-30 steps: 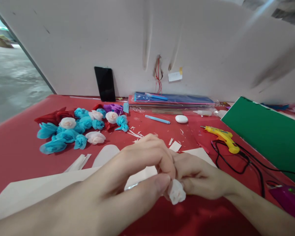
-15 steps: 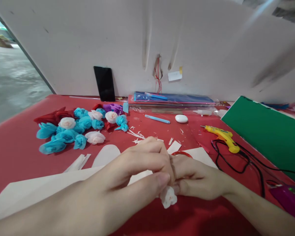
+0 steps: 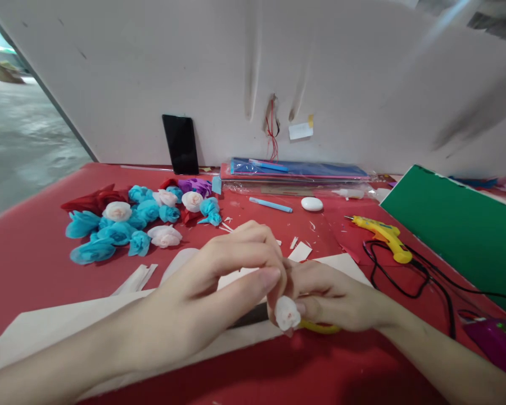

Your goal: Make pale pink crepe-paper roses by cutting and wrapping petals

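A small white paper flower with a faint pink centre is held low between my two hands, its face turned towards me. My left hand is closed, thumb and curled fingers at the flower's left and upper side. From the other side my right hand pinches it, thumb at the edge; the fingertips behind it are hidden. Beneath the hands lie what look like scissors, with a yellow handle and a dark blade partly covered. White paper sheets spread under my left arm.
Blue, white, red and purple flowers cluster at the left. A yellow glue gun with a black cord lies right, near a green board. Behind are a blue pen, a white oval object and a leaning phone.
The flower has risen slightly and turned its face more towards me. My left hand has shifted a little, its fingers lifting and curling. The dark blade and yellow handle now show below.
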Motion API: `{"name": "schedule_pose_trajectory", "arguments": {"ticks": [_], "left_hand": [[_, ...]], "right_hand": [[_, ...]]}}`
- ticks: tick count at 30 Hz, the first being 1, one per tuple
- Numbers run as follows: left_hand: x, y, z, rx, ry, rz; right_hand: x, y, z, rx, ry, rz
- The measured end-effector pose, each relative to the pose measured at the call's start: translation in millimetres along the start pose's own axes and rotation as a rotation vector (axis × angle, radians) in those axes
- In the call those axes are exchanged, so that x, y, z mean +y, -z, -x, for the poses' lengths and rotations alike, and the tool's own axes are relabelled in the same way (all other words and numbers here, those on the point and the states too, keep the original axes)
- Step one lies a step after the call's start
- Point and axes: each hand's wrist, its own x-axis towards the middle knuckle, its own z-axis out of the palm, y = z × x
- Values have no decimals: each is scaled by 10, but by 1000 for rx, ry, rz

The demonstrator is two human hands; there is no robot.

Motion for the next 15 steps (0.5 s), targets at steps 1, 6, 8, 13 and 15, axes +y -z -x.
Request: {"name": "schedule_pose_trajectory", "arguments": {"ticks": [1, 6, 8, 13, 15], "left_hand": [[-8, 7, -5, 1, -1, -7], [-7, -2, -25, -32, 40, 2], [-4, -16, -27, -49, 38, 18], [-28, -3, -23, -22, 7, -86], [-41, 38, -31, 31, 25, -188]], "right_hand": [[2, 5, -3, 5, -7, 4], [-15, 14, -27, 6, -39, -19], [-30, 8, -35, 13, -56, -33], [-50, 2, -32, 46, -94, -83], [-29, 12, -24, 90, -112, -115]]}}
